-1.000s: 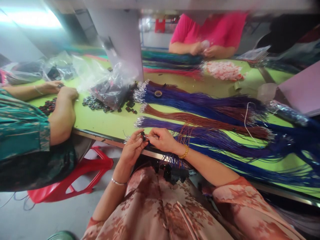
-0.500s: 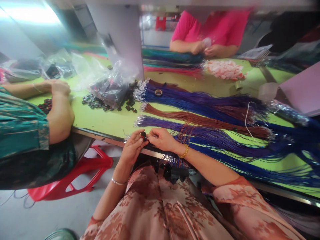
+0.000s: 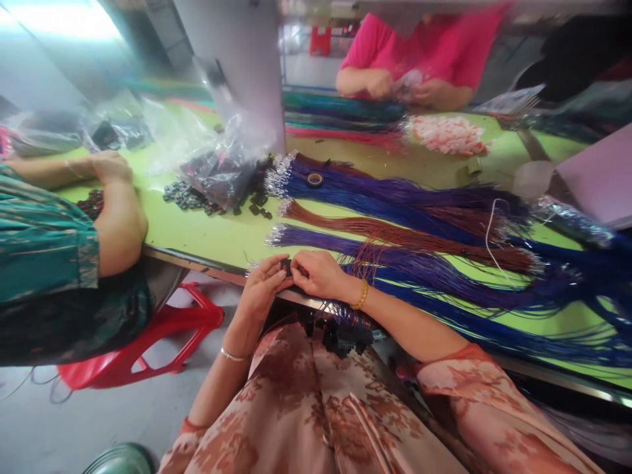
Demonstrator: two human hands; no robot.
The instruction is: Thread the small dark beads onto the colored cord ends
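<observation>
1. Green worktop (image 3: 217, 238) stretches before you, wires laid along it.
2. Small dark piece (image 3: 285, 266): over the near edge, at your left fingertips, between both hands.
3. Your left hand (image 3: 261, 288): thumb and fingers closed on the piece, apparently steadying it.
4. Your right hand (image 3: 320, 273): fingers curled in at the piece's right side; cannot tell whether they pinch anything.
5. Purple wire bundle (image 3: 320, 243): just beyond, silver tips leftward, presumably for easy picking.
6. Brown wire bundle (image 3: 340, 225): behind it, kept separate, probably by colour.
</observation>
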